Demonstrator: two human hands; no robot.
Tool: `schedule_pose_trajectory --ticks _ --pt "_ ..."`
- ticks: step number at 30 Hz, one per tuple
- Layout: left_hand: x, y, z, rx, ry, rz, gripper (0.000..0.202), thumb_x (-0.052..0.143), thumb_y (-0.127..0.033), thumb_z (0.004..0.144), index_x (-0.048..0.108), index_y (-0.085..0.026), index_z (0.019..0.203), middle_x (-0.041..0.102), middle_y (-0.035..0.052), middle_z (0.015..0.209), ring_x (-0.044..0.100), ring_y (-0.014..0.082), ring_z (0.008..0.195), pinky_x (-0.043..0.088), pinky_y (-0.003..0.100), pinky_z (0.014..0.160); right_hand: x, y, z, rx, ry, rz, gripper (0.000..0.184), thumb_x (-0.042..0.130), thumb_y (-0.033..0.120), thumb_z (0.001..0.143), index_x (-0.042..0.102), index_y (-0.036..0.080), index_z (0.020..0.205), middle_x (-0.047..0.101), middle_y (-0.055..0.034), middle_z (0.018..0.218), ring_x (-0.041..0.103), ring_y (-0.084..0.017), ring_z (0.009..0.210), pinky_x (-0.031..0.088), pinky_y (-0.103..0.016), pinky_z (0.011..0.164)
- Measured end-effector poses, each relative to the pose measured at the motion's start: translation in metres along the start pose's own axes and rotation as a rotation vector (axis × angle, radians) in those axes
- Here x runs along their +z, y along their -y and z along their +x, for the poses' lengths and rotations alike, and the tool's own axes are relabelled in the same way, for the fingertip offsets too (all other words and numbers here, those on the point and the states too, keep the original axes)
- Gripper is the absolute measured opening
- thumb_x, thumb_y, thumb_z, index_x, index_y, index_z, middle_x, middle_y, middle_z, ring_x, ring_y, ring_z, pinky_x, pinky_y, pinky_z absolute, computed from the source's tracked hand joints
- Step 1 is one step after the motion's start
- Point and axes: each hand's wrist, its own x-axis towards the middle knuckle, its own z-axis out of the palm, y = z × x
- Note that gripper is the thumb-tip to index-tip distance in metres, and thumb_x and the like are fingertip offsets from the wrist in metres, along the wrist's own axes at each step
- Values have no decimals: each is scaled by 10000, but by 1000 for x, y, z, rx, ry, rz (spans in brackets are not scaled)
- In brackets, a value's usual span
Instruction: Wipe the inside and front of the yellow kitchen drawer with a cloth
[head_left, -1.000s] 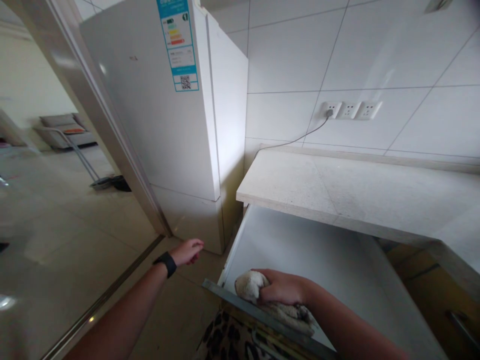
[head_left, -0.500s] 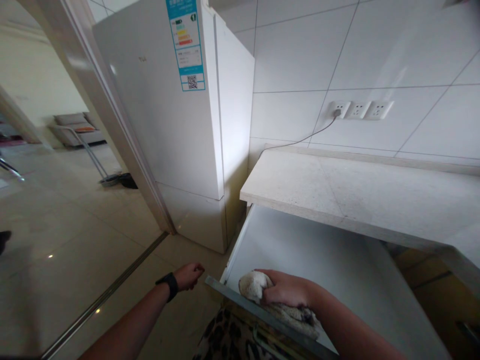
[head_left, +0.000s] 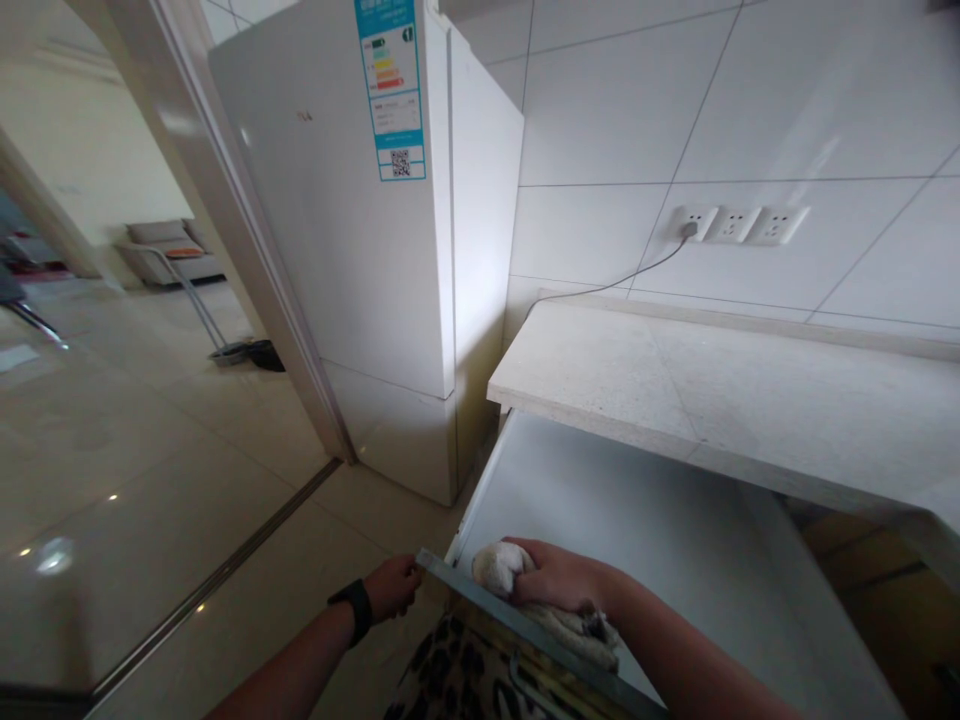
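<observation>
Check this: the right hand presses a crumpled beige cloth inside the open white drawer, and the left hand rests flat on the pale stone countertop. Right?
Wrong about the left hand: the head view shows it curled at the front left corner of the open white drawer. The right hand does press the crumpled beige cloth inside.

**A:** Camera position?
**B:** Single head-mounted view, facing forward and down, close above the open drawer (head_left: 637, 500).
**A:** Coverage?
**B:** Counter (head_left: 712, 390) to the right, refrigerator (head_left: 352, 250) ahead on the left, doorway floor far left.
</observation>
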Motion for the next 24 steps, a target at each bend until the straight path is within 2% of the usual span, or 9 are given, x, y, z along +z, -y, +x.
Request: schedule_pose_trajectory --ticks 6,10,14,19,24 --pt "21 -8 -4 42 41 -118 400 506 -635 672 454 -239 693 525 25 590 538 180 513 361 304 468 -4 0 -2 -52 33 153 357 635 194 624 702 162 974 696 -2 880 631 -176 874 497 -263 823" --pt "19 -13 -13 91 41 -147 416 488 -635 693 464 -221 691 514 9 590 546 164 533 369 289 486 -4 -5 2 0 75 128 316 637 203 621 709 152 924 685 2 864 616 -153 821 498 -246 795" --pt "16 -18 -19 120 33 -165 451 440 -657 732 474 -207 734 514 -8 613 542 145 554 365 267 498 -6 -4 0 -48 78 182 313 637 192 611 698 146 915 685 -9 858 615 -160 840 497 -243 795" --pt "21 -20 -19 93 28 -178 476 385 -675 746 473 -207 748 507 -11 631 544 143 549 358 266 489 -4 -2 -2 -20 76 128 213 614 183 629 680 148 828 650 11 781 590 -134 772 484 -220 739" --pt "18 -13 -16 33 21 -142 448 430 -646 739 502 -208 804 534 -3 633 550 152 548 363 263 485 -5 -5 -2 -44 128 137 282 639 183 627 698 144 900 677 8 830 608 -140 808 485 -226 779"
